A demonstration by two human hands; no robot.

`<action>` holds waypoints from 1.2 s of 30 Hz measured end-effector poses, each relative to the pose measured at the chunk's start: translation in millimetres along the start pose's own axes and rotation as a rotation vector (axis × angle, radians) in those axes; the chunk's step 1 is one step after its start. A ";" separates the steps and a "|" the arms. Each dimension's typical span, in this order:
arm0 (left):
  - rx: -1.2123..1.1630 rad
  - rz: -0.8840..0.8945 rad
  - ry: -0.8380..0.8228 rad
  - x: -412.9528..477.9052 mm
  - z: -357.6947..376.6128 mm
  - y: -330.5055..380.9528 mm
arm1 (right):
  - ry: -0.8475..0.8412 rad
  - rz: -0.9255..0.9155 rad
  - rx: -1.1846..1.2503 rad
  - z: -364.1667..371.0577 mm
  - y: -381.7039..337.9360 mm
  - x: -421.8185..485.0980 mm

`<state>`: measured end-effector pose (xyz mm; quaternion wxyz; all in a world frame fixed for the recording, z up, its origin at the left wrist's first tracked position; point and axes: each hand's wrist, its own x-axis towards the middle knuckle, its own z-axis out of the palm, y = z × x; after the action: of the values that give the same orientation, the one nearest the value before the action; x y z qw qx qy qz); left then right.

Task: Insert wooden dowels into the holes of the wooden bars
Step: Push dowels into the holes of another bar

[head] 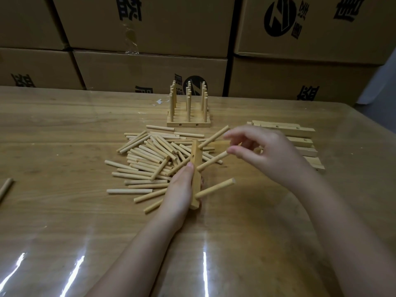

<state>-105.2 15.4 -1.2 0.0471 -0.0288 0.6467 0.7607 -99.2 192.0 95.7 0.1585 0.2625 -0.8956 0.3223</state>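
Stacked cardboard boxes (150,67) fill the back, behind the table (64,211). Mid-table is a loose pile of dowels (150,159). Right of it lies a stack of bare bars (300,133). Behind the pile is a set of filled bars (188,116) with dowels upright. The left grip (180,191) is closed round the held bar (196,155), on edge at the pile's right side, thumb along its face. Three dowels stick out of the bar toward the right: top dowel (214,137), middle dowel (212,160), bottom dowel (214,188). The right grip (267,151) is loosely curled, thumb tip at the middle dowel's free end; pinch or push, cannot tell. A stray dowel (5,187) lies at the left edge.
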 end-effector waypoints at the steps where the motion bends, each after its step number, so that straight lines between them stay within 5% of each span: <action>1: -0.004 -0.001 0.000 0.3 -0.3 -0.2 | -0.010 -0.016 -0.036 0.3 -0.2 0.0; 14: 0.054 -0.039 0.013 1.6 0.6 -0.2 | -0.113 -0.065 -0.483 10.2 0.3 -0.6; 27: 0.246 0.080 0.027 -2.0 2.9 -3.6 | -0.184 0.004 -0.427 9.9 -2.4 -1.1; 36: 0.048 0.025 0.078 0.6 -0.1 -1.0 | -0.195 0.157 -0.159 -9.4 -17.5 -3.7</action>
<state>-105.7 15.5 -2.2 0.0131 -0.0492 0.6663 0.7440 -85.1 188.1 109.6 0.0653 0.2082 -0.9472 0.2350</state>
